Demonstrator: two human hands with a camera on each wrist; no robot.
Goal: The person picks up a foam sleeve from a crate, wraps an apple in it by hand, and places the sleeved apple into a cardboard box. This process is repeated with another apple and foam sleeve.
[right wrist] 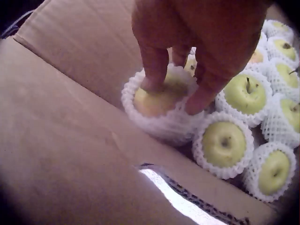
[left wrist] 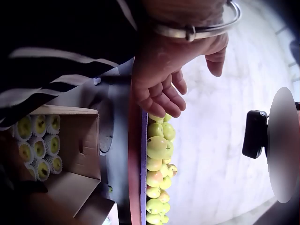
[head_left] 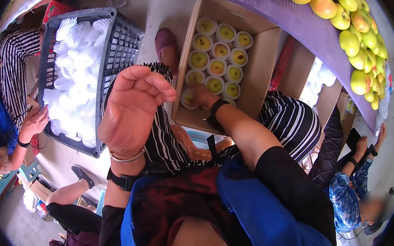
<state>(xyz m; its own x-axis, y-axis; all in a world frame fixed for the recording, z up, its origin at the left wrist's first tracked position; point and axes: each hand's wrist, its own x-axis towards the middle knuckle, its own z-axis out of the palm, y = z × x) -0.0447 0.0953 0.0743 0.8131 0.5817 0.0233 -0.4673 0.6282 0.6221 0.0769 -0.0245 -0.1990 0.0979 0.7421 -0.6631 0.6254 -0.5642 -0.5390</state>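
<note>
In the right wrist view my right hand [right wrist: 201, 42] grips an apple [right wrist: 152, 102] in a white foam net, its fingers and thumb at the fruit's upper sides. This apple sits in the corner of a cardboard box [right wrist: 70, 122], against the wall, beside several other netted apples [right wrist: 225, 143]. From the head view, the right arm reaches down into the box, with the hand over its near left corner. My left hand [head_left: 135, 103] is raised left of the box, palm showing, fingers loosely bent and holding nothing. A bangle circles its wrist.
A black plastic crate [head_left: 105, 68] full of white foam nets [head_left: 77, 70] stands on the left. Loose apples [head_left: 361, 34] lie on a purple-edged surface [head_left: 245, 3] beyond the box. Other people sit at the left [head_left: 12, 69] and right [head_left: 347, 197].
</note>
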